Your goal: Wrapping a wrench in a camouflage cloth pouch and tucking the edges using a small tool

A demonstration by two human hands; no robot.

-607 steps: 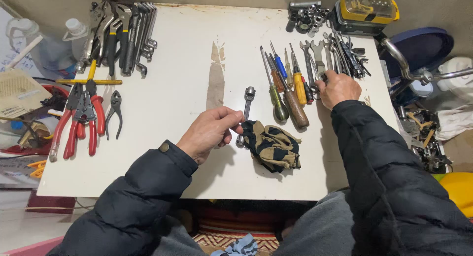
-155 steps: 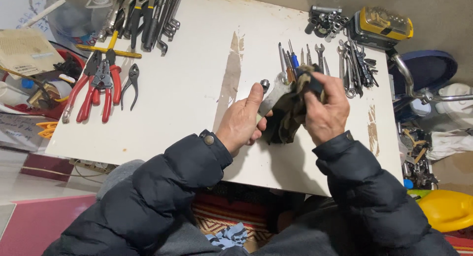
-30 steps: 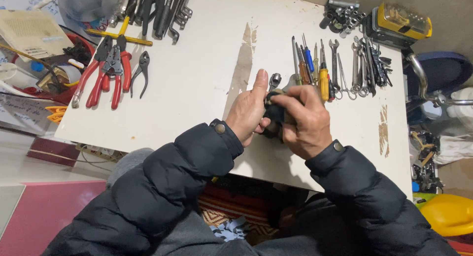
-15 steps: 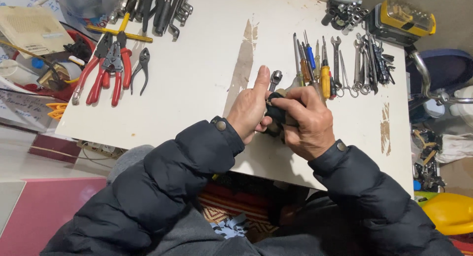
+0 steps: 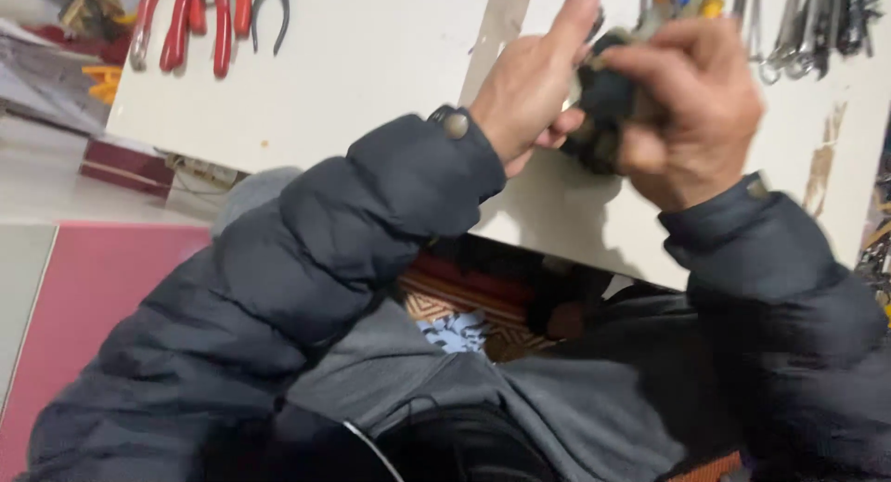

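White tabletop (image 5: 371, 74) fills the upper frame, red-handled pliers (image 5: 190, 23) at its far left and a row of wrenches (image 5: 807, 23) at its right. Over the near edge, the right hand (image 5: 691, 120) curls tight around a dark bunched cloth (image 5: 603, 111), pressed against the left hand (image 5: 529, 92), whose forefinger points away while thumb and lower fingers pinch something hidden. The cloth lies between both palms, the picture blurred.

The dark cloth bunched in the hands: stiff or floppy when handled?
Probably floppy: the dark cloth is crumpled into a wad under the right hand. Likely light, pinched against the left hand. Unlikely to roll on the white table.
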